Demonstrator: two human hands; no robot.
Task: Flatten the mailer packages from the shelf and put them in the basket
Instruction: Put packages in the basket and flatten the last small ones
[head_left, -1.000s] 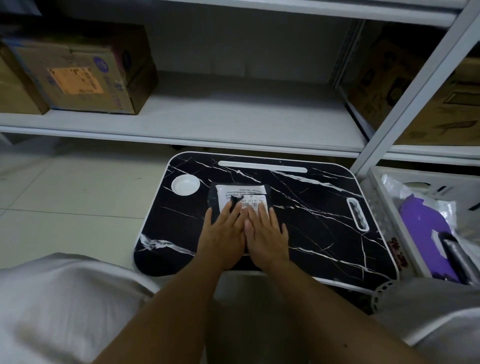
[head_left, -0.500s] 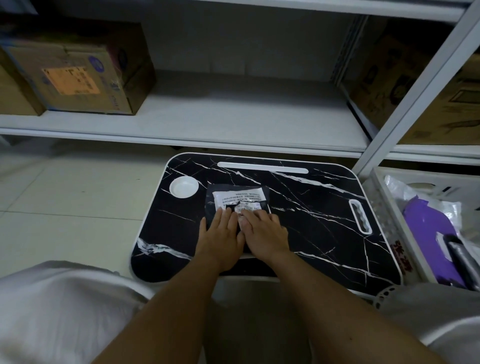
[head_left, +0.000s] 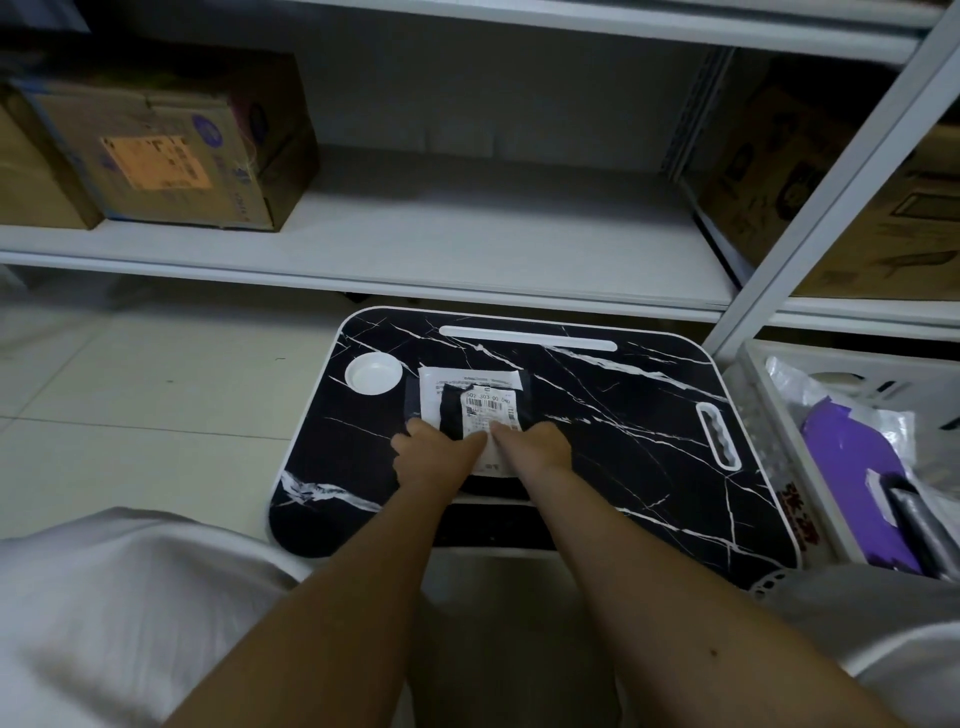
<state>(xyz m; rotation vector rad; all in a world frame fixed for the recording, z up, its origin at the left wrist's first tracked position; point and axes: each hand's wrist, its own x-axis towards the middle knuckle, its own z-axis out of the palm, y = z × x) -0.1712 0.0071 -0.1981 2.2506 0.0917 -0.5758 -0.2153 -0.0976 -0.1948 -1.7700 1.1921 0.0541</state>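
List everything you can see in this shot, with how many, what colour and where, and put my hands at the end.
mailer package: one, black with white labels, on the lap desk under both hands
lap desk: one, black marble pattern with white rim, on the floor below the shelf
cup recess: one, white, far left corner of the lap desk
basket: one, white, right of the lap desk, holding purple and clear bags
shelf: one, white metal, behind the lap desk
cardboard boxes: several, brown, on the shelf at left and right
left hand: one, on the mailer's near left edge
right hand: one, on the mailer's near right edge
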